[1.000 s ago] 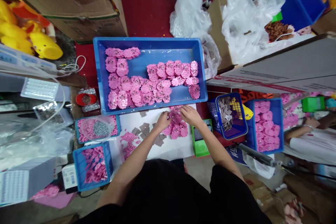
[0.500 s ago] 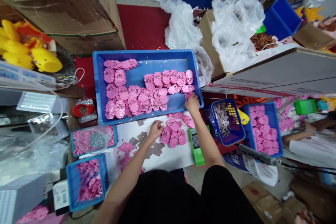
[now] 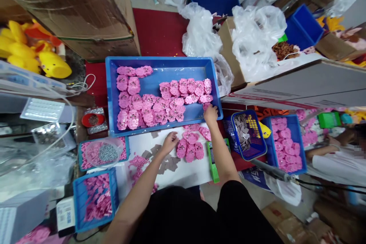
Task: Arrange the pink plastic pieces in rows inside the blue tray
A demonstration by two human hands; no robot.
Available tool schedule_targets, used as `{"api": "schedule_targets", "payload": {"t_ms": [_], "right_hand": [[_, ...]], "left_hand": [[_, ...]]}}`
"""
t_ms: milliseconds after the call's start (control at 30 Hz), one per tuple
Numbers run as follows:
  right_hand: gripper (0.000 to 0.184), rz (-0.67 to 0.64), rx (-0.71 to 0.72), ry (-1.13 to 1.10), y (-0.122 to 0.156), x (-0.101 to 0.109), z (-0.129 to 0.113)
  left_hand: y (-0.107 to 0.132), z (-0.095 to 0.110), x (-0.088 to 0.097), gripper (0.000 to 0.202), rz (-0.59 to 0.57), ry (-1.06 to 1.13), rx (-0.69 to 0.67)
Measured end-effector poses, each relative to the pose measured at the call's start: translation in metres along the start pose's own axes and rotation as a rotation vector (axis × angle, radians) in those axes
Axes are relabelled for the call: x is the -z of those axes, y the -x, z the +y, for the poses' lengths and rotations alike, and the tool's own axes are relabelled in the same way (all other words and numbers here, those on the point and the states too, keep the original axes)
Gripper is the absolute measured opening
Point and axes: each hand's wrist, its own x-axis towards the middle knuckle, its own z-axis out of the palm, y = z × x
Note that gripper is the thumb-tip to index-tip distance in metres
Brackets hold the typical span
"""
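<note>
My right hand (image 3: 211, 115) is inside the front right corner of a large blue tray (image 3: 160, 128). Its fingers are closed on a pink flower-shaped piece (image 3: 206, 105), partly hidden by them. Many similar pink pieces with small shiny dots, such as one stack (image 3: 133, 119), line the tray in rows. My left hand (image 3: 170, 142) hovers over the white tabletop (image 3: 187, 172), fingers loosely bent and apart, with nothing visible in them. Just right of it lies a cluster of pink pieces (image 3: 190, 150). Thin grey-brown squares (image 3: 168, 163) lie under and beside my left forearm.
A green box (image 3: 214, 166) stands by my right forearm, with a blue basket (image 3: 256, 148) of grey-brown pieces beyond. On the left are a clear bowl (image 3: 104, 153) of small metallic bits and a blue basket (image 3: 97, 198) of pink parts. Another person's arm (image 3: 323, 149) shows far right.
The camera view has shifted slightly. My right hand stays at the tray's front right corner with the pink piece, and my left hand remains beside the cluster.
</note>
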Motion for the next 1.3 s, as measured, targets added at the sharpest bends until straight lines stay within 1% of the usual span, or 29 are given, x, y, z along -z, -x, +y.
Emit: {"api": "schedule_targets", "payload": {"t_ms": [133,300,567,733,833,1100,1300], "right_hand": [[0.045,-0.009,0.004,0.020,-0.003,0.002,-0.002],[0.048,-0.041,0.037,0.038,-0.011,0.007,0.001],[0.051,-0.120,0.110,0.065,-0.023,0.008,0.006],[0.050,-0.176,0.116,0.106,-0.027,0.007,0.007],[0.050,-0.173,0.118,0.138,-0.025,0.008,0.005],[0.055,-0.108,0.162,0.215,-0.016,0.008,0.000],[0.054,-0.121,0.203,0.252,-0.017,0.011,0.000]], "left_hand": [[0.000,0.001,0.001,0.033,-0.004,0.013,0.005],[0.000,0.002,0.000,0.033,0.000,0.018,0.013],[-0.001,0.004,-0.001,0.032,0.004,0.023,0.014],[-0.001,0.002,-0.001,0.031,0.004,0.024,0.016],[-0.002,0.000,-0.001,0.031,0.002,0.025,0.015],[-0.002,0.000,-0.001,0.031,0.007,0.019,0.018],[-0.001,-0.001,-0.002,0.030,0.021,0.006,0.008]]}}
